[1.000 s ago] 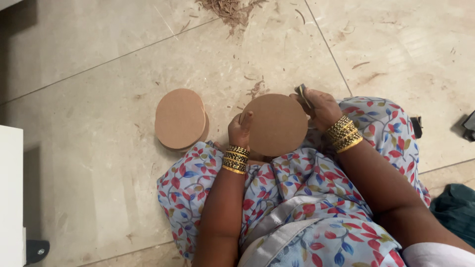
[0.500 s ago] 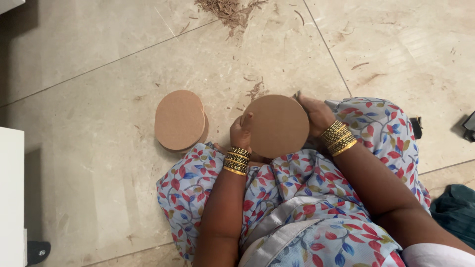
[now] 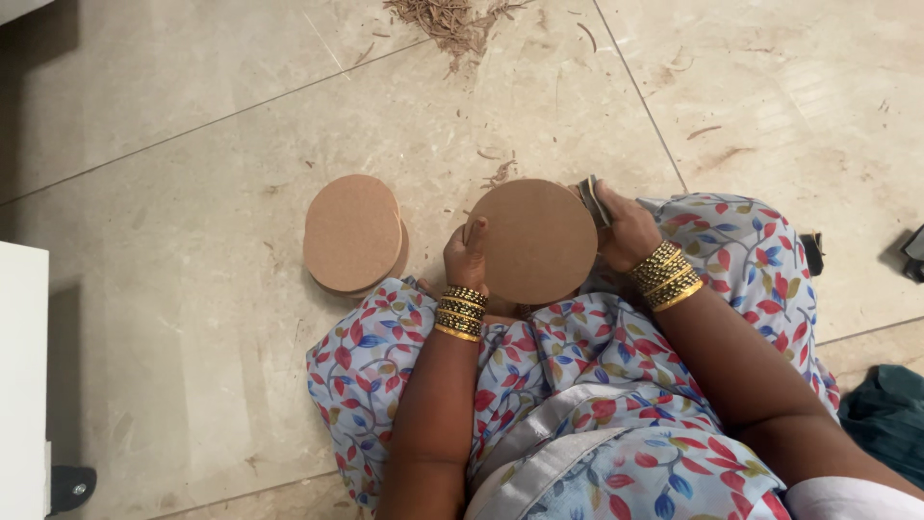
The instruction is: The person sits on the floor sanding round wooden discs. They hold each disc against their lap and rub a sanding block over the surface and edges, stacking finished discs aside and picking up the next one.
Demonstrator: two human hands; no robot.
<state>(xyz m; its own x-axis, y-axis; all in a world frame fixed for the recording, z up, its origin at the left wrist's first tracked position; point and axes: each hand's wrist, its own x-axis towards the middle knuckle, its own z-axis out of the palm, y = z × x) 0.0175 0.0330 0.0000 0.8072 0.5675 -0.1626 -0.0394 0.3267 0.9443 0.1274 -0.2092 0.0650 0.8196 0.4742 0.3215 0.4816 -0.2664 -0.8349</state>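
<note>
I sit on a tiled floor with a round brown board disc [image 3: 534,241] held over my lap. My left hand [image 3: 467,258] grips the disc's left edge, thumb up along the rim. My right hand [image 3: 624,228] is at the disc's right edge and is closed around a small folded grey piece, probably sandpaper [image 3: 595,200], pressed against the rim. Both wrists carry gold bangles. A stack of similar round discs [image 3: 353,234] lies on the floor to the left of my knee.
Wood shavings [image 3: 450,19] lie in a heap at the top, with scattered bits nearby. A white furniture edge [image 3: 21,376] stands at the left. A dark object [image 3: 912,252] and dark green cloth [image 3: 890,414] are at the right.
My right hand slid along the disc's right rim with the grey piece, down and back up. The disc and my left hand barely moved.
</note>
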